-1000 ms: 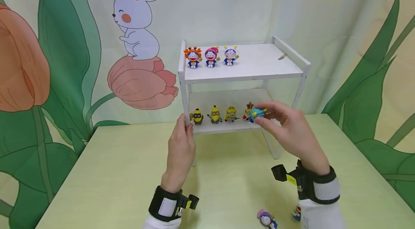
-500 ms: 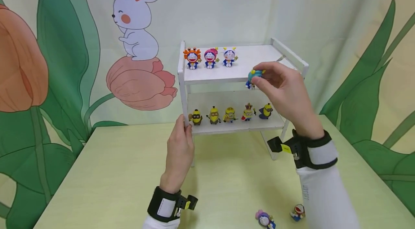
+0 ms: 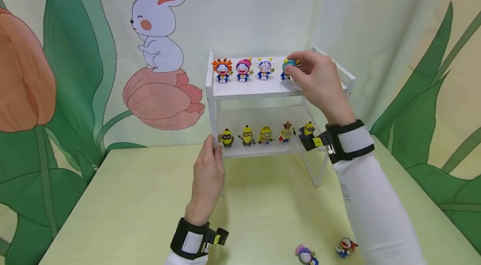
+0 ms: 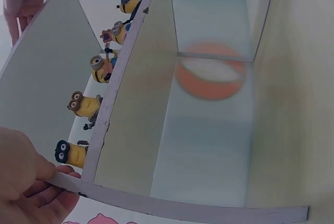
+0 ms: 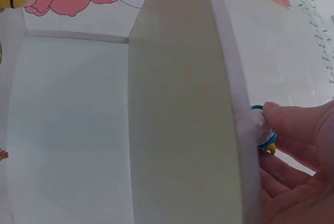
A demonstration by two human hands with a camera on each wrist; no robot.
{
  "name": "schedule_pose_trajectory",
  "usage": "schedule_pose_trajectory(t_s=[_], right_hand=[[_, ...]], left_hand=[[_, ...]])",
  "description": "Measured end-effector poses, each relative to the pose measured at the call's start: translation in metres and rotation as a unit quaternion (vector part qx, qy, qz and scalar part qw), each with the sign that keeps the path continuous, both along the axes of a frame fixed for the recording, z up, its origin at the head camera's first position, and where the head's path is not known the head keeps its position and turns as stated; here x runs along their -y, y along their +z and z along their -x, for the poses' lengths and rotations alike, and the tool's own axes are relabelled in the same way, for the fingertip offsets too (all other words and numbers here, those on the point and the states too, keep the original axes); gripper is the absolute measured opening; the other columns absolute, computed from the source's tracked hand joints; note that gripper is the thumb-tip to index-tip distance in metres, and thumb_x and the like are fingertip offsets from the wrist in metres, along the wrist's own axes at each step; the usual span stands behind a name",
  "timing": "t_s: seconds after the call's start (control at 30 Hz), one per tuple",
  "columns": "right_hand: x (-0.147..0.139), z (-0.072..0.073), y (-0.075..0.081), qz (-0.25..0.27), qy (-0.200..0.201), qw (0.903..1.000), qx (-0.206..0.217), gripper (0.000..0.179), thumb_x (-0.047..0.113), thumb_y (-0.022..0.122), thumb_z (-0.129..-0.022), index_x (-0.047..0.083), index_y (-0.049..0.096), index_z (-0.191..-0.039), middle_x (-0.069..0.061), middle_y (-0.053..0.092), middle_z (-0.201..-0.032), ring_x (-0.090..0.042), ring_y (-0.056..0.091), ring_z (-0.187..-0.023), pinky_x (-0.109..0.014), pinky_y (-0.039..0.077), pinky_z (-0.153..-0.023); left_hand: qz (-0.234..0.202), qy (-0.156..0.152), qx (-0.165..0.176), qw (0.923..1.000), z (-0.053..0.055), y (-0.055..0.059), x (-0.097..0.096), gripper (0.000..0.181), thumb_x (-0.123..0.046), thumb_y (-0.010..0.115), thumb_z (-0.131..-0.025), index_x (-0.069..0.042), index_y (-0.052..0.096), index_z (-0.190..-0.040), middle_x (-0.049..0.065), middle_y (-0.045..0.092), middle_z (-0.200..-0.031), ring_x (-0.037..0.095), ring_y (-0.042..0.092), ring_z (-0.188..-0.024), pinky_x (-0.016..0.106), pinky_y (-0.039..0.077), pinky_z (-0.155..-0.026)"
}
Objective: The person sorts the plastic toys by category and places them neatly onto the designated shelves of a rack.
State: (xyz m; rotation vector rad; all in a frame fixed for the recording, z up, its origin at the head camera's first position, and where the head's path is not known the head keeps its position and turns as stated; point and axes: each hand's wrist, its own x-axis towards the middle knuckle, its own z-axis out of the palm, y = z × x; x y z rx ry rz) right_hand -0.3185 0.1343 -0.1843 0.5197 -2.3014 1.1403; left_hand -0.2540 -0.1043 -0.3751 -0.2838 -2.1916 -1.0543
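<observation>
In the head view my right hand (image 3: 317,79) pinches a Doraemon figurine with a teal hood (image 3: 288,69) at the upper board of a white two-tier shelf (image 3: 259,93). Whether its base touches the board I cannot tell. To its left on that board sit three Doraemon figurines: one in a crab hat (image 3: 222,70), one in a pink hood (image 3: 243,69), one with a white horned hood (image 3: 264,69). My left hand (image 3: 208,175) grips the shelf's left front post, its fingers curled round the frame in the left wrist view.
Several Minion figurines (image 3: 247,135) line the lower board. A Doraemon figurine with a purple hood (image 3: 306,254) and a red-and-blue one (image 3: 345,247) lie on the pale green table (image 3: 143,202) at the front. Behind stands a printed backdrop (image 3: 255,10).
My right hand has risen from in front of the lower board to the upper one, bringing the teal-hooded figurine beside the white-hooded one. My left hand stays on the post.
</observation>
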Motion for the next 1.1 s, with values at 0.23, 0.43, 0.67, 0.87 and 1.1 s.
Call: schedule_pose_trajectory(t_s=[0.23, 0.43, 0.67, 0.87, 1.1], right_hand=[[0.006, 0.01, 0.002, -0.026, -0.027, 0.9992, 0.013, 0.028, 0.017, 0.064, -0.096, 0.004, 0.067, -0.12, -0.011, 0.068, -0.108, -0.023, 0.06, -0.095, -0.036, 0.044, -0.088], [0.011, 0.014, 0.008, -0.04, -0.049, 0.9973, 0.037, 0.029, 0.02, 0.063, -0.096, 0.006, 0.068, -0.121, -0.011, 0.068, -0.109, -0.022, 0.058, -0.094, -0.034, 0.041, -0.083], [0.012, 0.015, 0.01, -0.042, -0.063, 0.9952, 0.062, 0.029, 0.021, 0.063, -0.097, 0.007, 0.068, -0.122, -0.01, 0.066, -0.111, -0.022, 0.055, -0.1, -0.035, 0.041, -0.087], [0.013, 0.015, 0.01, -0.044, -0.069, 0.9943, 0.069, 0.03, 0.022, 0.063, -0.097, 0.007, 0.067, -0.122, -0.009, 0.066, -0.112, -0.022, 0.056, -0.1, -0.035, 0.042, -0.087], [0.016, 0.017, 0.011, -0.057, -0.072, 0.9935, 0.068, 0.03, 0.022, 0.063, -0.097, 0.007, 0.067, -0.122, -0.01, 0.066, -0.114, -0.023, 0.057, -0.1, -0.036, 0.043, -0.087]], left_hand=[[0.003, -0.001, 0.001, 1.0, 0.0, -0.003, 0.001, 0.025, 0.002, 0.052, -0.099, 0.005, 0.047, -0.123, 0.019, 0.06, -0.107, 0.028, 0.063, -0.096, 0.038, 0.057, -0.08], [0.004, 0.004, -0.001, 1.0, 0.0, -0.004, 0.001, 0.025, 0.002, 0.052, -0.099, 0.005, 0.047, -0.124, 0.019, 0.06, -0.108, 0.028, 0.064, -0.096, 0.039, 0.057, -0.08], [0.005, 0.004, -0.005, 1.0, 0.001, -0.004, 0.001, 0.024, 0.002, 0.053, -0.099, 0.005, 0.047, -0.122, 0.017, 0.059, -0.105, 0.028, 0.063, -0.092, 0.038, 0.057, -0.077], [0.004, 0.006, -0.005, 1.0, 0.0, -0.003, 0.0, 0.024, 0.003, 0.053, -0.098, 0.005, 0.047, -0.122, 0.017, 0.06, -0.105, 0.028, 0.063, -0.092, 0.038, 0.057, -0.077], [0.0, -0.001, -0.009, 1.0, 0.0, -0.002, 0.001, 0.023, 0.003, 0.052, -0.099, 0.005, 0.047, -0.121, 0.017, 0.06, -0.104, 0.028, 0.063, -0.092, 0.039, 0.057, -0.078]])
